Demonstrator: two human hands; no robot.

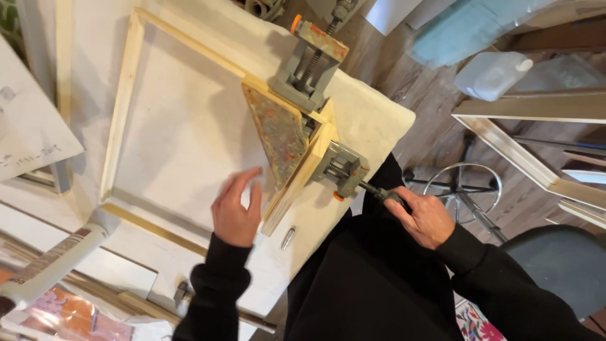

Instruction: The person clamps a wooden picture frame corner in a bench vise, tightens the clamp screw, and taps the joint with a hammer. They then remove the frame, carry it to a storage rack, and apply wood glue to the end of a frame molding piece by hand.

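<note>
Joining pale frame strips [297,183], a paint-flecked grey corner clamp [303,95].

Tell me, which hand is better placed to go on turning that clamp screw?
Probably the right hand: it already grips the screw handle of the corner clamp. The left hand is open above the wooden frame.

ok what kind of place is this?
Probably a framing or woodworking workshop. A corner clamp grips a wooden frame on a white worktable; the right hand holds its screw handle, and loose frame mouldings lie nearby.
</note>
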